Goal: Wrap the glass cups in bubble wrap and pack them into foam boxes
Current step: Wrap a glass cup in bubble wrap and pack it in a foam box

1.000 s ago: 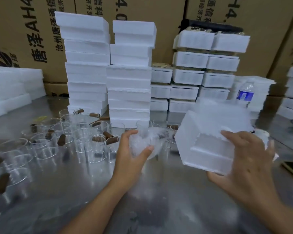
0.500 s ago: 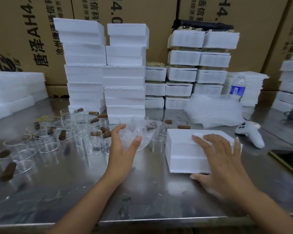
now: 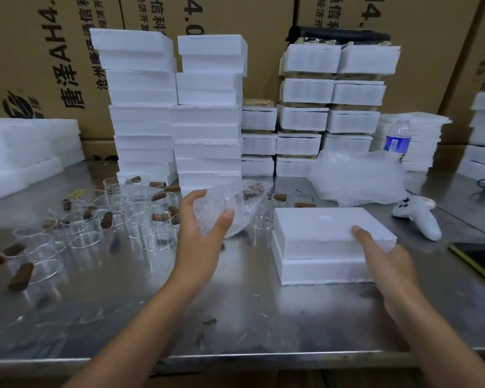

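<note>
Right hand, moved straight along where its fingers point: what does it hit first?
The foam box. The right hand points up and left at the box's lid, with its forefinger tip at or just short of the lid's near edge. The head view doesn't settle whether they already touch.

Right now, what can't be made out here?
All head view.
Contents of the crumpled bubble-wrap bundle in the left hand: wrap hides all but a brown blur.
Inside of the white foam box the right hand touches: lid covers it.
Label text on the clear plastic water bottle: too small.
Dark flat object at the right: cut by the frame edge.
</note>
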Motion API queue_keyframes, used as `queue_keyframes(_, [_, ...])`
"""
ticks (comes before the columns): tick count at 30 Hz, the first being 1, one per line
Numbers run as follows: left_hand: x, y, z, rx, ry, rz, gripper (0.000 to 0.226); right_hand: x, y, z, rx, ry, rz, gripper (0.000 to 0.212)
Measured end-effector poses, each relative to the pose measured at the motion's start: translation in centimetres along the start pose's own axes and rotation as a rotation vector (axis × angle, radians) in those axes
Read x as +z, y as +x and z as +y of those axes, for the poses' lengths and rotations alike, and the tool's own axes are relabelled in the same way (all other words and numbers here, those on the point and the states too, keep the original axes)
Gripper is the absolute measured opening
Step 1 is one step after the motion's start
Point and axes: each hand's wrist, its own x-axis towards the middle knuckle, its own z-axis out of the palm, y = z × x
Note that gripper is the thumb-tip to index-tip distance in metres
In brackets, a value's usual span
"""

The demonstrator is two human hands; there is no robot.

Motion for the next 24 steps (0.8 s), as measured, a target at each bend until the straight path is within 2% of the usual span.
queue_keyframes(4, [-1.1,0.6,1.9,0.045,0.006,0.023,0.045,-1.1,0.2,-0.4,-0.020,0.110,0.009,0.054])
queue_keyframes(6, [-1.5,1.0,2.4,0.034,0.010,0.037,0.052,-1.5,0.0,-0.8,-0.101,0.108,0.038,0.055])
queue_keyframes(9, [-1.9,1.5,3.2,0.059,-0.001,0.041,0.054,-1.5,-1.1,-2.4,-0.291,0.161,0.068,0.049])
queue_keyframes(13, [-2.4,2.2,4.5,0.110,-0.007,0.064,0.048,-0.2,-4.6,-5.4,-0.569,0.222,0.010,0.074])
queue_keyframes(16, [-2.9,2.7,5.9,0.127,-0.062,0.120,0.046,1.6,-7.9,-7.0,-0.842,0.218,-0.128,0.081])
queue_keyframes(19, [-3.6,3.1,7.0,0.106,-0.113,0.131,0.046,3.7,-10.8,-7.1,-1.119,-0.036,-0.301,0.083])
queue_keyframes(22, [-4.4,3.4,7.0,0.110,-0.086,0.153,0.042,5.3,-12.1,-6.2,-1.480,-0.449,-0.239,0.090])
queue_keyframes(24, [-5.1,3.4,6.7,0.094,-0.060,0.181,0.046,6.1,-12.3,-5.6,-1.537,-0.541,-0.226,0.089])
